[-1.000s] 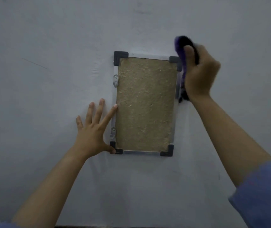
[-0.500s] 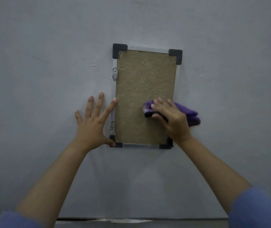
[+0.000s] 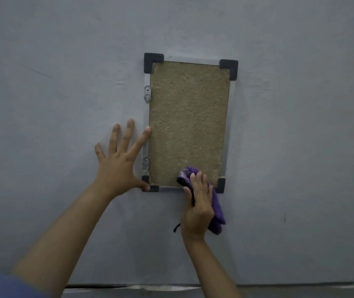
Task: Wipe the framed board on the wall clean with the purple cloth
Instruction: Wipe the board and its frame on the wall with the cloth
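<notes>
Your left hand (image 3: 118,166) lies flat on the grey wall (image 3: 53,93), fingers spread; the index fingertip touches the left edge of the framed board (image 3: 189,123) and the thumb meets its bottom-left corner piece. Your right hand (image 3: 199,205) presses the purple cloth (image 3: 218,214) against the board's bottom edge, near the bottom-right corner. The cloth bunches under the palm and hangs below the frame. Two metal hanger tabs (image 3: 147,94) sit on the frame's left edge.
</notes>
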A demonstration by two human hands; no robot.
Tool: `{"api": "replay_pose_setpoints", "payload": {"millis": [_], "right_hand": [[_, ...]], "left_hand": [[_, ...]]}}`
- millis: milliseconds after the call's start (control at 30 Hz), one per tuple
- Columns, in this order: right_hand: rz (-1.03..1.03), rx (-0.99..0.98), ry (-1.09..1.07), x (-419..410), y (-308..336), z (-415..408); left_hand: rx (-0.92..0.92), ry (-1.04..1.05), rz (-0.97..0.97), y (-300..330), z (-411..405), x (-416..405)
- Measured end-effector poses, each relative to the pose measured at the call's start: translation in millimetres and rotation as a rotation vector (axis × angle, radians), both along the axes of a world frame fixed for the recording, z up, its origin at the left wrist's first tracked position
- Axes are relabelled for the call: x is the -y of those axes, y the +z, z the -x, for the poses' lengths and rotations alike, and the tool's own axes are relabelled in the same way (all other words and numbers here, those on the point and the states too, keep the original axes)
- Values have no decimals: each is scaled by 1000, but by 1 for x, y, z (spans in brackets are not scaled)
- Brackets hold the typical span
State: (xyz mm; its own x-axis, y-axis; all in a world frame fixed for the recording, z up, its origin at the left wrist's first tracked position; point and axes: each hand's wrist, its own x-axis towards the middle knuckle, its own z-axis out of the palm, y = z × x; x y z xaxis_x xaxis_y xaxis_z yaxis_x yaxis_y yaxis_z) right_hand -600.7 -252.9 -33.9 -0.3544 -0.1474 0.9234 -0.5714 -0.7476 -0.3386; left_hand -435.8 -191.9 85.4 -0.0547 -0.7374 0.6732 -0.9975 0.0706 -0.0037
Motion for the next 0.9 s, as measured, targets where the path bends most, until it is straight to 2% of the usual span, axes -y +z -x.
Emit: {"api": "replay_pose_setpoints", "payload": {"millis": [233,367,433,533,633,700,767,900], "right_hand": [[-37,105,43,-3,-1,-28],[-30,-46,125,-16,-5,-76],[-31,-25,192,-24,-2,-93],[-61,118,326,-37,4,-86],[-199,447,533,-59,23,-57],[-217,579,507,-66,47,-32],[-153,589,442,-65,78,-3],[126,431,316,-52,148,48]], "left_hand": [[45,27,-13,1,-3,1],[74,31,28,0,-6,1],[116,40,59,0,-10,1],[149,50,14,2,-13,-2],[144,39,1,3,-14,-3],[130,25,8,3,-14,-3],[100,7,21,1,-13,-4],[54,-3,41,-2,-9,-1]]}}
